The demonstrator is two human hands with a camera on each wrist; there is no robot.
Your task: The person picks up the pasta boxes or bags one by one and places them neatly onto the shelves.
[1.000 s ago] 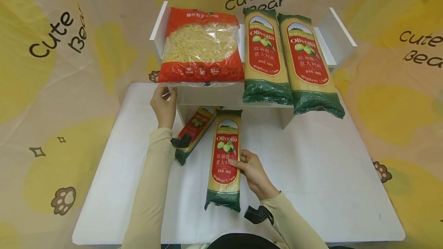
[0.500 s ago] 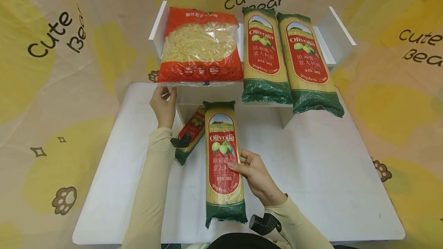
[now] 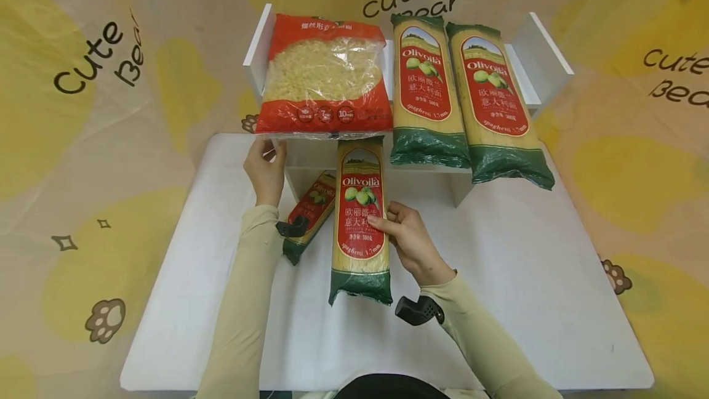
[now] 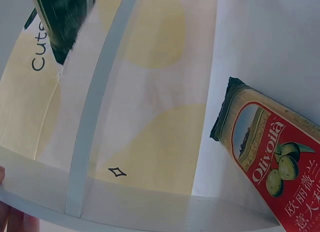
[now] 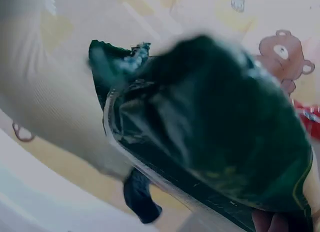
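Note:
My right hand grips a pack of spaghetti by its right side, thumb across the front. The pack has green ends and a red label, and its top end is at the front of the white shelf, just below the red bag. Its green end looms large in the right wrist view. My left hand holds the shelf's left edge with curled fingers; a few fingertips show in the left wrist view. Beneath the shelf a second spaghetti pack lies slanted on the table, also seen as a pack in the left wrist view.
On the upper level lie a red bag of short pasta at the left and two spaghetti packs, one in the middle and one at the right, overhanging the front. The white table extends around the shelf.
My right hand first drew the spaghetti pack slightly toward me and raised it, then moved it forward to the shelf front. The left hand stays at the shelf edge.

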